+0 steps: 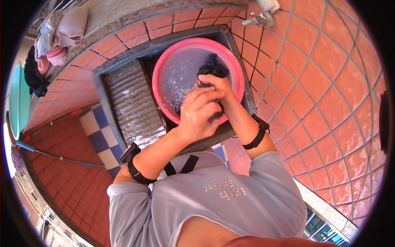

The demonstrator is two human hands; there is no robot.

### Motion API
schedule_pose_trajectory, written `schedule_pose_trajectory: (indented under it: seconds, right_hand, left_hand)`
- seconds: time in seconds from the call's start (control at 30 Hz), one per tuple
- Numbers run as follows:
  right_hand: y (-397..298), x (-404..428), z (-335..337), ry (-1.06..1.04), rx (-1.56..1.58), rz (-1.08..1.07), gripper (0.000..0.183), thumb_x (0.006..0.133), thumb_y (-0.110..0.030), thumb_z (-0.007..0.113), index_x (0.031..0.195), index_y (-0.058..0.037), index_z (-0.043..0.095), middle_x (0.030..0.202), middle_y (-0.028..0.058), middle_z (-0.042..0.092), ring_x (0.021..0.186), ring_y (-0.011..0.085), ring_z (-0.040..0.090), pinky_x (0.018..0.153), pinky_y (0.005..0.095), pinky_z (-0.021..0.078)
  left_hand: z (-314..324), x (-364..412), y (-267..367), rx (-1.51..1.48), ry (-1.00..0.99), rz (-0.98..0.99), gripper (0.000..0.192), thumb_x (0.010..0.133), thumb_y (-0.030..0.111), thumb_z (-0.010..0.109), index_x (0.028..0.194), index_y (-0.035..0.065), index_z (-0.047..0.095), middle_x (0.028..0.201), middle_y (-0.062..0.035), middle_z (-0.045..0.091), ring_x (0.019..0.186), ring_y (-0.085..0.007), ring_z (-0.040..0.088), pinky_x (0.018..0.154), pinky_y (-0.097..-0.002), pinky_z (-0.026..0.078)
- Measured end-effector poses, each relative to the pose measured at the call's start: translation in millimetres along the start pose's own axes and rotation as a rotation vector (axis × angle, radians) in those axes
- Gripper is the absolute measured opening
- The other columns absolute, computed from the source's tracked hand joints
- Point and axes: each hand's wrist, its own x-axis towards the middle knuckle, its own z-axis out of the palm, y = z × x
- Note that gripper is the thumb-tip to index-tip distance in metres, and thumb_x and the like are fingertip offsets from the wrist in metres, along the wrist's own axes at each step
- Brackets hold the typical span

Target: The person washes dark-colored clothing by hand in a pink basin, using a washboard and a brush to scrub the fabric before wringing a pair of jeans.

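Note:
A wet black cloth (pixel 217 70) is bunched up over a round pink basin (pixel 158 89). My right hand (pixel 219 86) grips it, thumb on top, and a dark twisted end sticks out past the fingers. Close against it, my left hand (pixel 199 111) is curled around the nearer part of the same cloth, which shows darkly beside the fingers. Cloudy, bubbly water (pixel 182 68) fills the basin. Another dark patch by the near rim is mostly hidden by my left hand.
The basin sits in a grey stone sink (pixel 108 74) with a wet ribbed washboard (pixel 132 102) at left. Cloths (pixel 71 24) and a black garment (pixel 35 72) lie on the left ledge, near a teal basin (pixel 19 98). A faucet (pixel 254 20) projects from the tiled wall.

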Motion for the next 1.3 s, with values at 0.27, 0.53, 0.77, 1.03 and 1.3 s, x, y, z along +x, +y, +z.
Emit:
schedule_pose_trajectory:
  seconds: [0.27, 0.53, 0.77, 1.03, 1.3]
  right_hand:
    - [4.5, 11.9, -3.2, -0.107, -0.168, 0.034, 0.014, 0.072, 0.003, 0.072, 0.080, -0.0016, 0.062, 0.071, 0.0067, 0.062, 0.060, 0.0209, 0.064, 0.056, 0.0336, 0.0524]
    - [35.0, 25.1, -14.9, -0.091, -0.483, -0.008, 0.021, 0.062, 0.005, 0.070, 0.075, -0.0044, 0.058, 0.068, 0.0032, 0.059, 0.062, 0.0152, 0.059, 0.061, 0.0294, 0.0487]
    - [72.9, 31.8, -17.6, -0.037, -0.585, -0.137, 0.018, 0.058, -0.001, 0.071, 0.066, -0.0023, 0.056, 0.062, 0.0010, 0.055, 0.058, 0.0124, 0.052, 0.053, 0.0308, 0.0418]
    - [47.1, 32.0, -27.3, 0.132, -0.168, -0.068, 0.022, 0.067, -0.002, 0.079, 0.086, -0.0026, 0.067, 0.076, 0.0051, 0.064, 0.067, 0.0177, 0.062, 0.065, 0.0312, 0.0513]
    - [30.5, -26.7, 82.5, -0.048, 0.167, -0.397, 0.016, 0.080, 0.000, 0.073, 0.093, -0.0043, 0.065, 0.096, 0.0046, 0.067, 0.088, 0.0170, 0.065, 0.084, 0.0310, 0.0517]
  left_hand:
    - [43.5, -30.8, 1.9, 0.188, -0.225, 0.290, 0.020, 0.065, 0.021, 0.062, 0.083, 0.0138, 0.067, 0.086, -0.0022, 0.058, 0.092, -0.0247, 0.059, 0.086, -0.0385, 0.049]
    - [82.8, -74.6, -22.7, 0.328, -0.582, 0.376, 0.018, 0.069, 0.025, 0.061, 0.074, 0.0107, 0.070, 0.087, -0.0049, 0.064, 0.091, -0.0276, 0.061, 0.090, -0.0445, 0.047]
    - [104.1, -97.4, -38.1, 0.475, -0.943, 0.344, 0.026, 0.080, 0.023, 0.060, 0.093, 0.0080, 0.077, 0.103, -0.0072, 0.073, 0.105, -0.0262, 0.065, 0.096, -0.0443, 0.046]
    - [31.3, -83.2, -45.5, 0.069, -0.271, 0.182, 0.030, 0.064, 0.011, 0.071, 0.094, 0.0112, 0.066, 0.107, -0.0122, 0.061, 0.107, -0.0286, 0.059, 0.094, -0.0418, 0.046]
    - [-67.6, -53.9, -56.0, -1.452, 1.029, -1.508, 0.081, 0.089, 0.065, 0.059, 0.141, 0.0065, 0.041, 0.132, -0.0134, 0.055, 0.116, -0.0311, 0.056, 0.107, -0.0570, 0.038]
